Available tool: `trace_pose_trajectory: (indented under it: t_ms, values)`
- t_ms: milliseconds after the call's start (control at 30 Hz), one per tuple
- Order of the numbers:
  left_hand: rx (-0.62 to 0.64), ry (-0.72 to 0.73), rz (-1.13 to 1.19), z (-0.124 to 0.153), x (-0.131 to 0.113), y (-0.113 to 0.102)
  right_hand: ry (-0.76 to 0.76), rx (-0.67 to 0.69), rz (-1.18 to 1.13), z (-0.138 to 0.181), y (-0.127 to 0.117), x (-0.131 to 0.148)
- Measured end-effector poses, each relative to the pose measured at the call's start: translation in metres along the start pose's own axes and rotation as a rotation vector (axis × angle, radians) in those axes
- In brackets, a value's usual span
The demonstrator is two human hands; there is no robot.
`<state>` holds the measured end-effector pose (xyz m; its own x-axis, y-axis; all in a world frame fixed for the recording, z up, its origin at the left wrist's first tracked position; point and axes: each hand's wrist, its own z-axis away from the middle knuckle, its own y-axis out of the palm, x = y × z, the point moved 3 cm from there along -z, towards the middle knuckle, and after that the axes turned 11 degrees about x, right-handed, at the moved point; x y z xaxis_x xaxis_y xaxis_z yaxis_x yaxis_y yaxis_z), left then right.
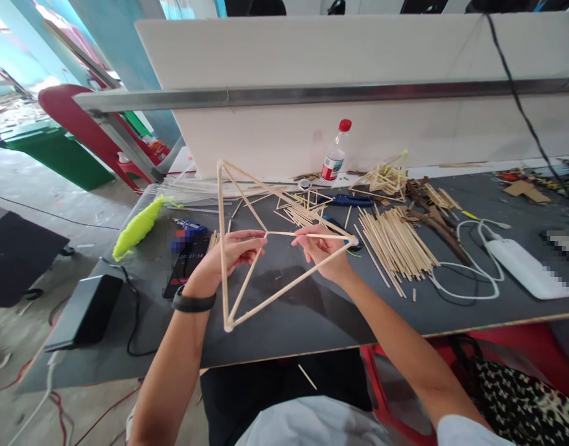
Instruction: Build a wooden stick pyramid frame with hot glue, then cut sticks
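A tetrahedron-like frame of thin wooden sticks [288, 287] is held up above the grey table, with whitish blobs at its corners. My left hand [240, 253] pinches it at the inner joint where several sticks meet. My right hand [324, 248] grips the short horizontal stick that runs from that joint toward the right corner. Both hands have their fingers closed. To the right of my right hand lies a pile of loose wooden sticks [395, 244]. Smaller stick frames [384, 176] stand behind the pile.
A bottle with a red cap [333, 158] stands at the back, before a white board [265, 136]. On the left are a phone [186, 266], a yellow-green pouch [140, 228] and a black box [86, 310]. A white power bank [528, 266] with its cable lies right.
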<state>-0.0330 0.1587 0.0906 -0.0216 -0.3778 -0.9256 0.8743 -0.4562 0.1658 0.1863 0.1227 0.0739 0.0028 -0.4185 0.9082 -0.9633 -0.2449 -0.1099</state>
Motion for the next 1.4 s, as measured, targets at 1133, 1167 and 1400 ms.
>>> trace_pose_trajectory:
  t_ms: [1133, 1167, 1400]
  values:
    - [0.296, 0.178, 0.218, 0.010, -0.004, 0.030, -0.017, -0.486, -0.033, 0.005, 0.012, -0.003]
    - [0.290, 0.186, 0.225, 0.010, -0.004, 0.031, 0.001, -0.484, -0.062, 0.005, 0.012, -0.004]
    - [0.235, 0.220, 0.365, 0.005, -0.001, 0.032, 0.026, -0.500, -0.157, 0.003, 0.014, -0.011]
